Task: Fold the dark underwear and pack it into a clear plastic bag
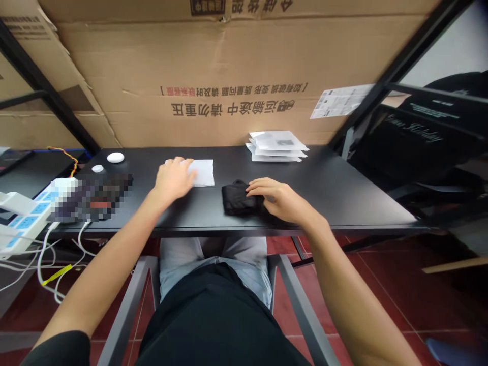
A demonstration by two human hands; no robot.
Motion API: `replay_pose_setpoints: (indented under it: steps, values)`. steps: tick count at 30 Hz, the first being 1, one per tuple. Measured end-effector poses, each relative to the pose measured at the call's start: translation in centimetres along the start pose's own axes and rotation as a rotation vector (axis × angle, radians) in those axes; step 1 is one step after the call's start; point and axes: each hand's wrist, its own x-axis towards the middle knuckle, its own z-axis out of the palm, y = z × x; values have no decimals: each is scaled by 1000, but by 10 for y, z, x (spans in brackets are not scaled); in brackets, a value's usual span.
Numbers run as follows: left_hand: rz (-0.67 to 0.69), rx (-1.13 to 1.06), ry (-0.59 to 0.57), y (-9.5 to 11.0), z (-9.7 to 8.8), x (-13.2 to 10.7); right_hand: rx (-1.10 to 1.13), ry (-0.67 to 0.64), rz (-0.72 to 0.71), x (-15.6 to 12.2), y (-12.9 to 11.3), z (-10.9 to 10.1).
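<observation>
My left hand (174,178) lies over the left part of a flat white paper packet (204,173) on the black desk. Its fingers are stretched out and slightly blurred, and they cover part of the packet. A small folded black bundle (238,198), which looks like cloth, sits in front of me near the desk's front edge. At its right side is my right hand (280,198), fingers extended and apart, the tips touching or just over the bundle's upper right edge. Farther back stands a stack of several white paper packets (278,145).
A large cardboard sheet (213,61) rises behind the black desk (335,198). Two white rounded objects (115,157) lie at the back left, near a blurred-out dark item (95,198). A white power strip (38,213) with cables is at the left edge.
</observation>
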Motion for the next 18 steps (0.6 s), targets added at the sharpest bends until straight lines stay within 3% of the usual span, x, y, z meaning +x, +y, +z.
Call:
replay_pose_setpoints:
  steps: [3,6,14,18]
  values:
    - [-129,-98,-217,27,27,6,-14,-19,65,1,3,10]
    - [-249,-85,-350,23,44,22,95,-81,103,2,-2,14]
    - [-243,-55,-379,-42,41,71,183,-16,224,9,-18,26]
    - [-218,-82,-280,-47,36,76,243,35,217,15,-15,37]
